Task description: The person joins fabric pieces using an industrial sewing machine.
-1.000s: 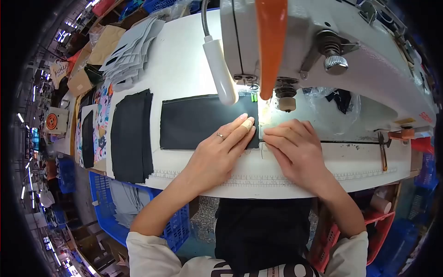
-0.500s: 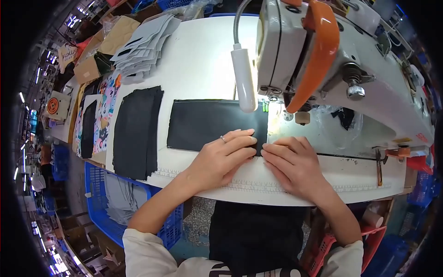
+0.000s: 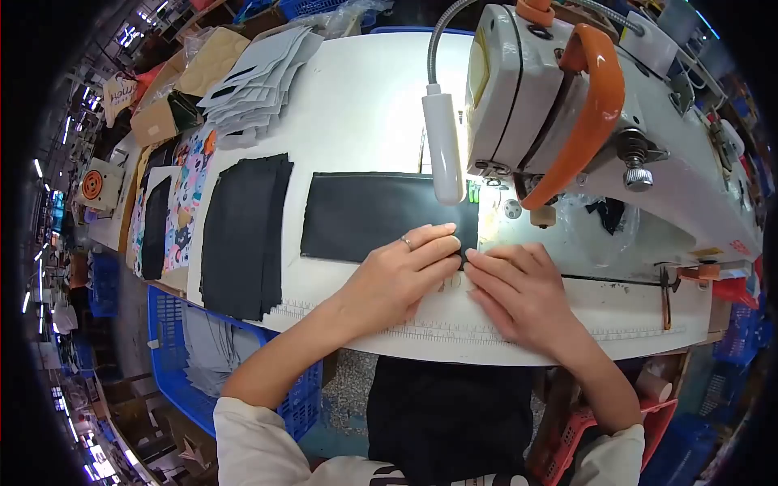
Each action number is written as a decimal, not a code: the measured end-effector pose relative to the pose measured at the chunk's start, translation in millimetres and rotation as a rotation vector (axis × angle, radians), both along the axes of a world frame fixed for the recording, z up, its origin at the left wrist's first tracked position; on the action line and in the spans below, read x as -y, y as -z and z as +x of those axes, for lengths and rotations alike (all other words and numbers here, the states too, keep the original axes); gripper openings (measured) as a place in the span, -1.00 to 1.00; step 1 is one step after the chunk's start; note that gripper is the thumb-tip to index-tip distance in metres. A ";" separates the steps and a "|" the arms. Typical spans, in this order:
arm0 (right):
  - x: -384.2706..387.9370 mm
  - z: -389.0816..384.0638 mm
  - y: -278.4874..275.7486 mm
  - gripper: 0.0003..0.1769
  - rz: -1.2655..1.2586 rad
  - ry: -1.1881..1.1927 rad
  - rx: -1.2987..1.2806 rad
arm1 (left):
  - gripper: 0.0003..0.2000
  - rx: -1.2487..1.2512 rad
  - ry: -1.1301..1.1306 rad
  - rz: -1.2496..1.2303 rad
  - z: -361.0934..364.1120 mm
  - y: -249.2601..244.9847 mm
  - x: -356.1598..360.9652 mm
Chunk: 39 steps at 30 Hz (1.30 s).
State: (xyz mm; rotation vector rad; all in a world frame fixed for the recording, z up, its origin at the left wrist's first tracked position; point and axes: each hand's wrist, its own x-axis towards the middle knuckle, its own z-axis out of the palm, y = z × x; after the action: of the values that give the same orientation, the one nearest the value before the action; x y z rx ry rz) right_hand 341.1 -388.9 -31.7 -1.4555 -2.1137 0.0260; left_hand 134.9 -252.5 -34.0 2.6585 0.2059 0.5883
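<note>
A black rectangular fabric piece (image 3: 365, 215) lies flat on the white table, its right end beside the needle area of the sewing machine (image 3: 519, 97). My left hand (image 3: 405, 271) rests on the lower right part of this piece, fingers together and pointing right. At the piece's lower right corner is my right hand (image 3: 519, 287), its fingers bent and close together, thumb underneath. Both hands' fingertips nearly meet there. Whatever the right fingertips pinch is too small to make out. A stack of black pieces (image 3: 243, 235) lies to the left.
Grey sheets (image 3: 263, 77) are piled at the back left. A white lamp (image 3: 443, 150) hangs beside the machine head. A printed ruler (image 3: 438, 330) runs along the front edge. Below the table are a blue basket (image 3: 174, 356) and a red basket (image 3: 567, 437). Small scissors (image 3: 666, 300) lie at right.
The view has shifted slightly, so the machine appears further right. Both hands remain at the black piece's lower right corner, with little change in their pose.
</note>
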 end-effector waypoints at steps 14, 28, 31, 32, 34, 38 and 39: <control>-22.2 13.8 4.0 -0.43 -0.093 0.110 0.126 | -0.65 0.005 -0.029 0.012 30.1 4.5 -45.0; -14.9 13.8 5.2 -0.46 -0.052 0.134 0.069 | -0.80 0.138 -0.077 0.004 46.8 3.9 -61.8; 0.3 26.3 -18.2 -0.52 0.050 0.170 0.050 | -0.81 0.145 -0.085 -0.036 46.9 8.7 -62.2; 6.6 31.5 -29.4 -0.55 0.099 0.186 0.040 | -0.82 0.138 -0.092 -0.020 46.6 8.8 -62.9; 23.2 41.9 -59.0 -0.63 0.125 0.269 0.068 | -0.83 0.129 -0.098 -0.001 46.4 10.1 -63.2; 52.7 60.1 -88.6 -0.68 0.156 0.357 0.078 | -0.84 0.118 -0.094 0.029 45.4 12.0 -65.2; 56.8 61.3 -88.8 -0.68 0.136 0.365 0.045 | -0.84 0.120 -0.094 0.029 45.2 8.7 -62.1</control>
State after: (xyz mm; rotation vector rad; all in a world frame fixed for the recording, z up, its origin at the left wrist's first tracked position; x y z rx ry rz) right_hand 402.4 -445.7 57.1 -1.7463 -1.8138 -0.2855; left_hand 180.1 -190.4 -42.7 2.6420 0.2907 0.7845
